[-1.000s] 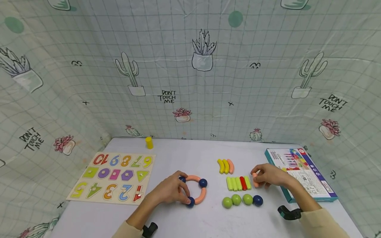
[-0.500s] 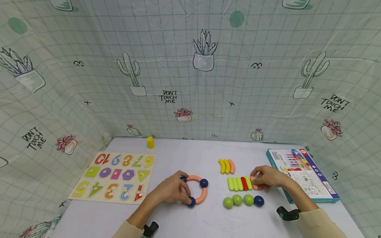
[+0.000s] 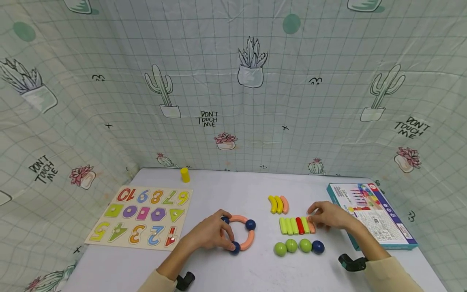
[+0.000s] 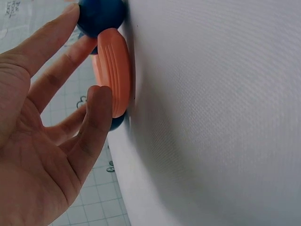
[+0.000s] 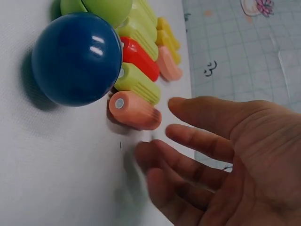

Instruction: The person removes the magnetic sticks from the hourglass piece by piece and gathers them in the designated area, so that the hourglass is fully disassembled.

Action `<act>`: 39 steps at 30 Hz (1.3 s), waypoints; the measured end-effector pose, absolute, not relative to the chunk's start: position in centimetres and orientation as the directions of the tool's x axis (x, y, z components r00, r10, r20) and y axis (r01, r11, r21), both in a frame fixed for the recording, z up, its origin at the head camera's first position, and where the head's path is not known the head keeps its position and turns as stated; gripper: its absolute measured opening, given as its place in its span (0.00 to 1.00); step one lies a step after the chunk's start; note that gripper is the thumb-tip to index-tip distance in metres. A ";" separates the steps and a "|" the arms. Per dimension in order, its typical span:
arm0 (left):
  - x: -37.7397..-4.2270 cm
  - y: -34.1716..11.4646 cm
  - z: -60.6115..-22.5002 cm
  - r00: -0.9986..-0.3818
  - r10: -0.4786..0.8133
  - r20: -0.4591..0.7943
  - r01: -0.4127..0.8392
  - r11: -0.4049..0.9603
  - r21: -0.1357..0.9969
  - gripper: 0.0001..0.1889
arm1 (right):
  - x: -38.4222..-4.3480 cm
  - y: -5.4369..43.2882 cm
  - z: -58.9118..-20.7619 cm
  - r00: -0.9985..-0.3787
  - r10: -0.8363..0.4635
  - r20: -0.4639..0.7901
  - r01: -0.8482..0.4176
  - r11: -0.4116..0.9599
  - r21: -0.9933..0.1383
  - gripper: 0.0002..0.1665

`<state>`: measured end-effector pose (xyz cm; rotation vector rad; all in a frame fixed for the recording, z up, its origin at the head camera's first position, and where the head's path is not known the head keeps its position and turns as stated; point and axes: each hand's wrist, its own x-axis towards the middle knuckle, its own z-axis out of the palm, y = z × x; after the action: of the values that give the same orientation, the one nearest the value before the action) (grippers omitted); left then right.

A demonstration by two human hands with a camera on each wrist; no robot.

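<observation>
My left hand (image 3: 211, 232) spans a ring of orange curved rods (image 3: 247, 241) and dark blue balls (image 3: 250, 225), pinching it between thumb and fingers at two blue balls. In the left wrist view a fingertip lies against a ridged orange rod (image 4: 115, 70); part of the ring is behind the hand. My right hand (image 3: 330, 215) hovers at the right end of a row of short sticks, fingers spread. The end stick, an orange one (image 5: 134, 111), lies just off its fingertips, beside light green sticks (image 3: 289, 226) and a red stick (image 3: 299, 225).
In front of the sticks are green balls (image 3: 280, 249) and a blue ball (image 3: 318, 247). Yellow and orange curved rods (image 3: 279, 205) lie behind. A number puzzle board (image 3: 146, 217) is left, a box (image 3: 372, 215) right, a yellow cylinder (image 3: 185, 175) at the back.
My right hand has moved the orange stick left to the end of the stick row and let go of it. My left hand has stayed at the ring.
</observation>
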<state>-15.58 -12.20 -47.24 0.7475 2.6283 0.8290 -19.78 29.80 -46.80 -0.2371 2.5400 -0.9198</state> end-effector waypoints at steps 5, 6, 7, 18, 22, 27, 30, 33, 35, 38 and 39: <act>-15.5 -12.1 -47.4 -0.829 0.550 -0.106 0.389 0.701 0.598 0.09 | -19.8 28.6 -46.1 -0.928 -0.291 -0.232 -0.091 0.781 -0.618 0.16; -15.5 -12.1 -47.5 -0.830 0.547 -0.105 0.385 0.700 0.602 0.09 | -19.8 28.1 -46.0 -0.929 -0.304 -0.213 -0.112 0.776 -0.621 0.16; -15.5 -12.1 -47.5 -0.833 0.543 -0.105 0.380 0.699 0.606 0.09 | -19.7 27.6 -45.9 -0.929 -0.316 -0.194 -0.132 0.772 -0.622 0.15; -15.7 -11.7 -47.7 -0.851 0.512 -0.114 0.342 0.707 0.619 0.09 | -17.7 16.5 -46.1 -0.758 -0.643 -0.110 -0.454 0.641 -0.619 0.10; -15.8 -11.5 -47.7 -0.851 0.516 -0.098 0.361 0.710 0.605 0.09 | -16.8 12.8 -46.8 -0.695 -0.710 -0.113 -0.558 0.632 -0.537 0.14; -16.0 -11.3 -47.8 -0.847 0.526 -0.076 0.392 0.715 0.579 0.08 | -16.6 11.1 -47.7 -0.689 -0.719 -0.092 -0.623 0.651 -0.433 0.11; -16.0 -11.3 -47.8 -0.841 0.536 -0.074 0.403 0.711 0.576 0.08 | -16.7 11.1 -47.9 -0.685 -0.724 -0.077 -0.638 0.648 -0.415 0.07; -15.9 -11.3 -47.8 -0.837 0.542 -0.076 0.407 0.709 0.576 0.08 | -16.9 11.4 -47.9 -0.679 -0.729 -0.083 -0.644 0.647 -0.408 0.05; -15.9 -11.3 -47.7 -0.840 0.537 -0.078 0.405 0.715 0.570 0.09 | -17.0 11.7 -47.8 -0.680 -0.727 -0.091 -0.644 0.653 -0.398 0.04; -15.8 -11.3 -47.6 -0.850 0.520 -0.086 0.389 0.729 0.563 0.09 | -17.1 12.0 -47.6 -0.693 -0.713 -0.106 -0.635 0.673 -0.379 0.03; -15.7 -11.3 -47.6 -0.854 0.513 -0.089 0.383 0.735 0.560 0.09 | -17.1 12.1 -47.5 -0.698 -0.707 -0.109 -0.630 0.680 -0.375 0.04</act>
<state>-15.73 -11.26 -47.57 0.7091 2.7000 0.7943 -17.07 12.11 -47.53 -1.0736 2.6478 -0.4565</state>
